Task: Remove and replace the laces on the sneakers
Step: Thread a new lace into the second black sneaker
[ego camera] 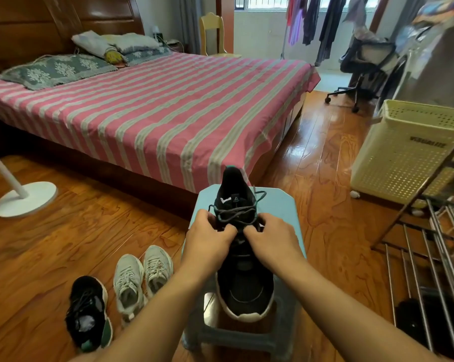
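The black sneaker [243,259] sits toe-toward-the-person on a small blue stool [280,205], and both hands are up at the tongue, left hand [207,237] and right hand [269,241], fingers curled in and pinching the dark lace [233,214] right where the loops bunch up. Main risk from here is probably yanking the lace while it's snagged or knotted, which would just tighten it or drag the shoe off that narrow stool. Its mate [88,313] and a grey pair [142,275] wait on the floor just left of the stool.
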